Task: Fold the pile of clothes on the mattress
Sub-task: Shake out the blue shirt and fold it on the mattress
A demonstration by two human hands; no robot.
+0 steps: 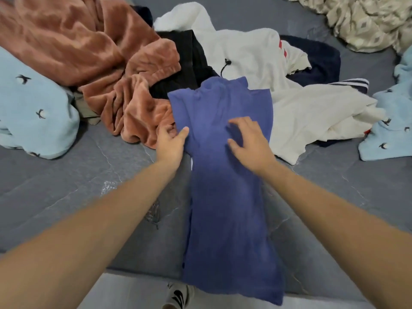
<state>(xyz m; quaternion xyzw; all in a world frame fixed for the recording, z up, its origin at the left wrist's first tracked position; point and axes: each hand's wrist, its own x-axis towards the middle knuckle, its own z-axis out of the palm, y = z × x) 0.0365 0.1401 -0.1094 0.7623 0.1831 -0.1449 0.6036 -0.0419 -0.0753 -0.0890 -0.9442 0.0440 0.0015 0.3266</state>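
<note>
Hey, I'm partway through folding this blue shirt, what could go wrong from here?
1. The blue shirt's hem hangs past the mattress edge; a tug might slide it off.
2. Its collar end lies on the white garment and beside the orange fleece; the left hand, gripping that edge, might catch the fleece.
3. The right hand only rests lightly, so folds may shift.

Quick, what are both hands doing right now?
Left hand: grips the blue shirt's left edge.
Right hand: open, hovering over or touching the shirt.

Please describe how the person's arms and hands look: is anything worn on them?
Both forearms are bare as far as the frame shows; no sleeves are visible. The left hand and right hand wear no gloves, and no watch, bracelet or ring is visible.
</note>
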